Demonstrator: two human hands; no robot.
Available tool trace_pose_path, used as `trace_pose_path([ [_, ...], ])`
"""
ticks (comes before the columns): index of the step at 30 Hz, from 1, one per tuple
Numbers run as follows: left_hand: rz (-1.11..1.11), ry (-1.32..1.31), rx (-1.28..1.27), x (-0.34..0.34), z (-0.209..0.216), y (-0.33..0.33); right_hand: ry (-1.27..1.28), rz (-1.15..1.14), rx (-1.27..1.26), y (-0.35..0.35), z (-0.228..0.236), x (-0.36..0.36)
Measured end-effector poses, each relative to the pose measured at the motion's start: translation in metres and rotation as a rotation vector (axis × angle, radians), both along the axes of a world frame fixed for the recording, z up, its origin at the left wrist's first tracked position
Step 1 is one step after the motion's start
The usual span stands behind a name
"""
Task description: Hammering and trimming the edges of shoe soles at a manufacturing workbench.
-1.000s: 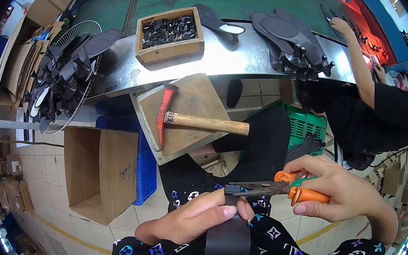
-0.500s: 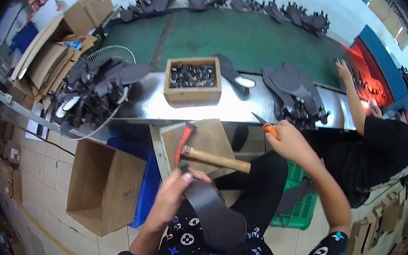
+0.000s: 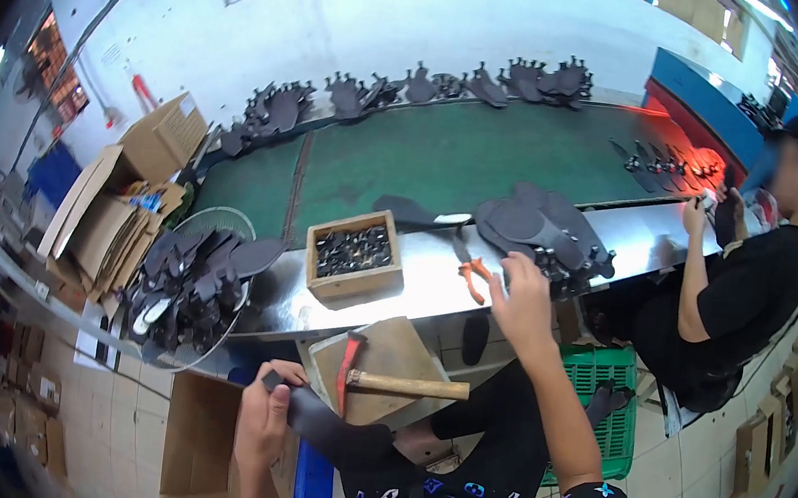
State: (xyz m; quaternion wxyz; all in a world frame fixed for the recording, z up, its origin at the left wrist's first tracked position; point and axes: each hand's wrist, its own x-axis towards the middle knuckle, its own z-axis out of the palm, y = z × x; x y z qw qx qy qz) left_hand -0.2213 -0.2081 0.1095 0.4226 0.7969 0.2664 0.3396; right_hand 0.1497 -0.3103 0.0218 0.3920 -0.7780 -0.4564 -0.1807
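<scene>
A dark sole [image 3: 327,428] is pinched near one end between the thumb and fingers of the left hand [image 3: 264,420], its free part reaching rightward from that grip over the lap. Just beyond the sole, a hammer [image 3: 409,385] with a red head and wooden handle lies on a board [image 3: 396,338]. The right hand [image 3: 522,301], well apart from the left, is loosely spread just right of orange-handled pliers [image 3: 477,279] on the metal bench [image 3: 430,277]; whether it touches them cannot be told. Left of the pliers stands a wooden box [image 3: 356,284] of small black pieces. Past the right hand's fingertips, more soles [image 3: 547,228] lie heaped; farther right sits a co-worker [image 3: 754,296] in black.
</scene>
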Motion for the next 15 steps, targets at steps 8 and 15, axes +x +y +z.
trace_pose_path([
  [8, 0.393, -0.279, 0.202, -0.044, -0.010, 0.122, 0.037, -0.523, -0.304, -0.066, -0.024, 0.144],
  [15, 1.589, 0.397, 0.588, -0.157, -0.031, 0.242, 0.105, -0.356, 0.323, -0.059, -0.010, 0.144],
])
